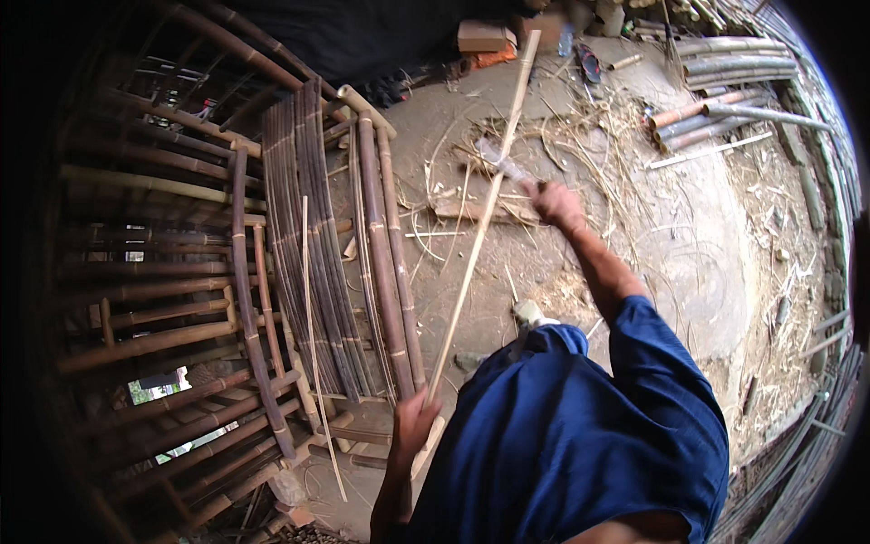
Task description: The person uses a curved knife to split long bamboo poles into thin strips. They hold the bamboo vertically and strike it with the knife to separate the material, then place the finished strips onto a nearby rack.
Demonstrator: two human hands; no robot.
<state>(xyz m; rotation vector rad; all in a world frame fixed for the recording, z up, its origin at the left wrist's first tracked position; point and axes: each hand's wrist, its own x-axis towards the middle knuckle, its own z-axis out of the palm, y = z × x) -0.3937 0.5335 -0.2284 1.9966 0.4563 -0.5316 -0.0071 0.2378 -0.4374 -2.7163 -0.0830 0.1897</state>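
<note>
A long, pale bamboo strip (471, 249) runs slantwise from beside my body up to the far side of the floor. My left hand (414, 422) is closed around its near part, beside my left hip. My right hand (557, 207) grips a knife (504, 163), the handle mostly hidden in the fist. The blade, somewhat blurred, crosses the strip past its middle; whether it cuts into the strip I cannot tell.
On the left stand dark bamboo frames (245, 299) and a slatted bamboo bench (308, 245), with a thin strip (313, 326) lying across it. Shavings (589, 136) litter the floor. Bamboo poles (734, 68) are piled at far right; a sandal (589, 63) lies at the back.
</note>
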